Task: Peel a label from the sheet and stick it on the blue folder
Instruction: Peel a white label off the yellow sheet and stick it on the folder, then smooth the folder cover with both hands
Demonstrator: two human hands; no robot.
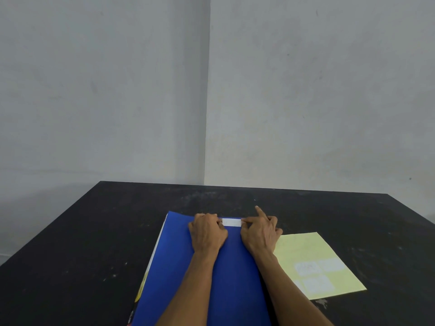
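A blue folder point(235, 267) lies flat on the black table in front of me. A small white label point(231, 222) sits at the folder's far edge. My left hand point(207, 234) has its fingertips on the label's left end. My right hand point(260, 234) pinches or presses the label's right end, with its index finger raised and pointing away. To the right of the folder lies the pale yellow label sheet point(315, 264), with a few white labels on its near part.
The black table point(94, 231) reaches to a grey wall corner behind. White and yellow paper edges point(150, 262) stick out under the folder's left side. Both forearms lie across the folder.
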